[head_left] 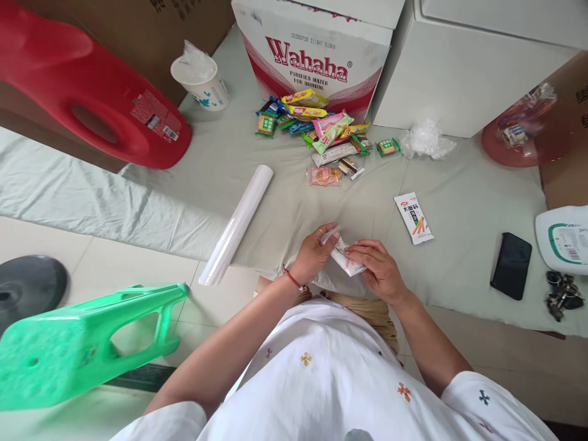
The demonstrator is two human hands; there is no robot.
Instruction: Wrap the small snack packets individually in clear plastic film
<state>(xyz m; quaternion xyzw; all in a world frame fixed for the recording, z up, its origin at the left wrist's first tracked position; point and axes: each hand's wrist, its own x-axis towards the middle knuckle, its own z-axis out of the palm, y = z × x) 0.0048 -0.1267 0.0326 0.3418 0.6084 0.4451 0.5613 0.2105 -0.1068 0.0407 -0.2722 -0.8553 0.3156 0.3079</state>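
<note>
Between my two hands, at the table's front edge, is a white snack packet [345, 260] with orange print, partly covered by my fingers. My left hand [316, 252] pinches its upper left end, thumb on top. The fingers of my right hand [379, 269] lie closed over its right side. Clear plastic film seems to lie around and under the packet, though its outline is hard to make out. A similar white snack packet [414, 218] lies flat to the right. Left of my hands rests a roll of clear plastic film [236, 225], set at a slant.
Behind my hands several small wrapped snacks [316, 125] are heaped before a Wahaha carton [316, 55]. Crumpled plastic [426, 139], a phone [511, 266], keys [563, 294] and a white bottle [565, 239] are rightward. Leftward are a paper cup [209, 92], red jug [151, 131] and green stool [50, 343].
</note>
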